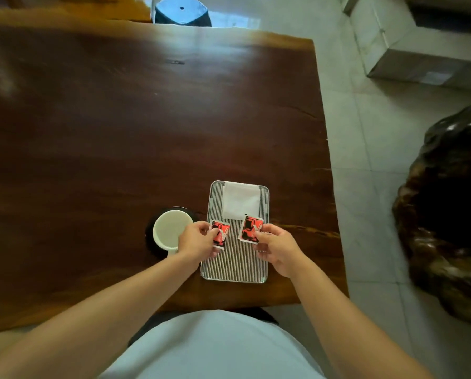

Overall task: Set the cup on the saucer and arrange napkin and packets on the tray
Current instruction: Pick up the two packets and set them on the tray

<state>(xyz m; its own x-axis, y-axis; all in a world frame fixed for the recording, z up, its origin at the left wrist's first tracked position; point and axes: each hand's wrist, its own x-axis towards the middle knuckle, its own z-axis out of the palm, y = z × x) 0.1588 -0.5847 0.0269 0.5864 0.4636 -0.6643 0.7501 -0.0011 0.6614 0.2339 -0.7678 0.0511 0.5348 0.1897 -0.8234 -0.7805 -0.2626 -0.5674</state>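
From the head view we see a dark wooden table [119, 132] with a ribbed rectangular tray [237, 263] near its front right corner. A white napkin [241, 199] lies flat on the tray's far half. Our left hand [197, 240] is closed on 1 red packet [220, 234], pinching its left edge between thumb and fingers, the packet lying over the tray's left side. Our right hand [276, 248] pinches a 2nd red packet [250, 228] by its near right corner, just below the napkin. The 2 packets sit side by side, apart. Left of the tray, the white cup [171, 228] stands on a dark saucer [150, 236], touching our left hand's back.
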